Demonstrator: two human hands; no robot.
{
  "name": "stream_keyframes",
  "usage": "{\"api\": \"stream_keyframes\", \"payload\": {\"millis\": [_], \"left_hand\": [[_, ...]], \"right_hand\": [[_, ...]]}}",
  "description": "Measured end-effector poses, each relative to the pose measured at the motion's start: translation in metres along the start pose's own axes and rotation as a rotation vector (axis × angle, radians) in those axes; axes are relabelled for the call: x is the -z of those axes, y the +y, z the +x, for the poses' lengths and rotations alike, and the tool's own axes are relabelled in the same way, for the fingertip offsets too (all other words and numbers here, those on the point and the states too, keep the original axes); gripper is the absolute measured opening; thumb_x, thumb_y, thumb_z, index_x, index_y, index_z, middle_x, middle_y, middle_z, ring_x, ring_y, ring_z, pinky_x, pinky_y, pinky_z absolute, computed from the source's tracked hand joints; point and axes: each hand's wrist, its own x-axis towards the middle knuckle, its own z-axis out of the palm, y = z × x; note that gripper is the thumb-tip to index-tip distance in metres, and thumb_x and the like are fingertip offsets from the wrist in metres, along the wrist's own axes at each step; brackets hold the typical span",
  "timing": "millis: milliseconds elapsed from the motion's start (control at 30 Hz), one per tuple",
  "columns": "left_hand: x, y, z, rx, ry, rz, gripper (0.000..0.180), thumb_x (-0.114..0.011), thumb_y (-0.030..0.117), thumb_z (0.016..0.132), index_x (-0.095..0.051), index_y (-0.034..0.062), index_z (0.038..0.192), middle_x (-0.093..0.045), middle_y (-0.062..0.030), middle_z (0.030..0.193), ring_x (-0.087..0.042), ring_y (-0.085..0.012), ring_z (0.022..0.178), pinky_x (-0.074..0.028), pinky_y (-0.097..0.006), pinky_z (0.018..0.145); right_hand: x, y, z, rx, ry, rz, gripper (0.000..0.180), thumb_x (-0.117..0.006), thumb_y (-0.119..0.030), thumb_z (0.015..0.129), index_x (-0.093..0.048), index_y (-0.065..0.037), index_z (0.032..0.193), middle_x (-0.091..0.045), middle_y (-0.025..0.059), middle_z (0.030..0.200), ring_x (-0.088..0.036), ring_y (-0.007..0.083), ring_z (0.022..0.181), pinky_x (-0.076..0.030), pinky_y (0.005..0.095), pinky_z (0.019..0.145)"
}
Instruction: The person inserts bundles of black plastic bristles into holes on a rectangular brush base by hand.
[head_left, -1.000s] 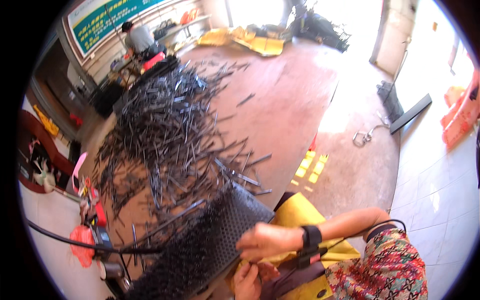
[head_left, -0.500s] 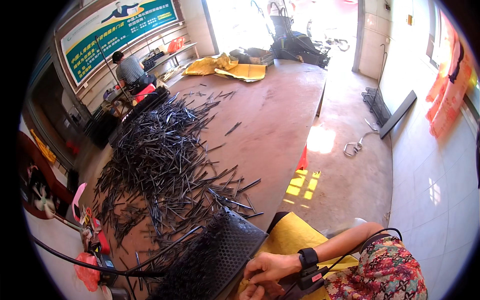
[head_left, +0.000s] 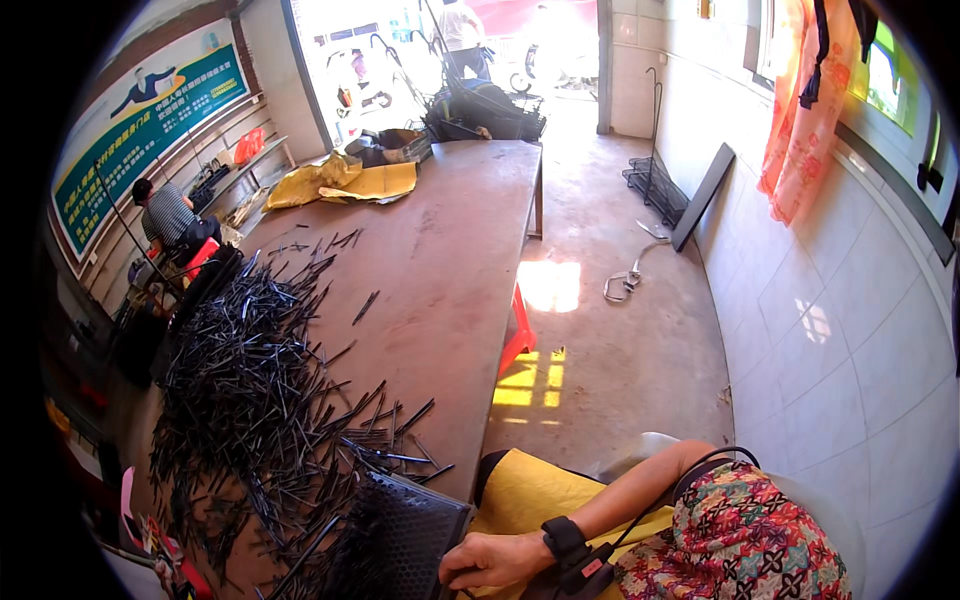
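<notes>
In the head view, only the right hand (head_left: pixel 495 560) is seen, low in the picture, with a black wristband (head_left: pixel 563 537) on its wrist. Its fingers are closed on the near corner of a black perforated mesh panel (head_left: pixel 405 535). The panel lies to the left of the hand, on the edge of the long brown table (head_left: pixel 450 250), and its long axis runs away to the lower left. The heap of thin black rods (head_left: pixel 250 400) touches its far side. The left hand is not visible.
</notes>
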Motion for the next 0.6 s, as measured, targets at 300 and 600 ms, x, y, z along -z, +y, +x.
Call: {"api": "stream_keyframes", "payload": {"millis": [300,600], "left_hand": [[0.0,-0.001,0.0,-0.041,0.066,0.014,0.017,-0.054,0.013,0.089,-0.058,0.0007,0.1,-0.058,-0.0039,0.07,-0.053,-0.013,0.053,-0.043,-0.023,0.048],[0.016,0.001,0.003,0.038,-0.074,0.125,0.026,-0.053,0.021,0.088,-0.06,-0.0005,0.1,-0.061,-0.0058,0.075,-0.057,-0.0145,0.057,-0.046,-0.025,0.051]], "right_hand": [[-0.001,-0.005,-0.004,-0.038,0.045,-0.001,0.008,-0.053,-0.007,0.088,-0.053,0.001,0.09,-0.058,0.0132,0.074,-0.057,0.0267,0.067,-0.044,0.0328,0.06],[0.004,0.001,-0.003,0.068,0.234,-0.133,0.008,-0.056,-0.004,0.083,-0.051,0.001,0.088,-0.056,0.0155,0.068,-0.057,0.0276,0.061,-0.044,0.0331,0.055]]}}
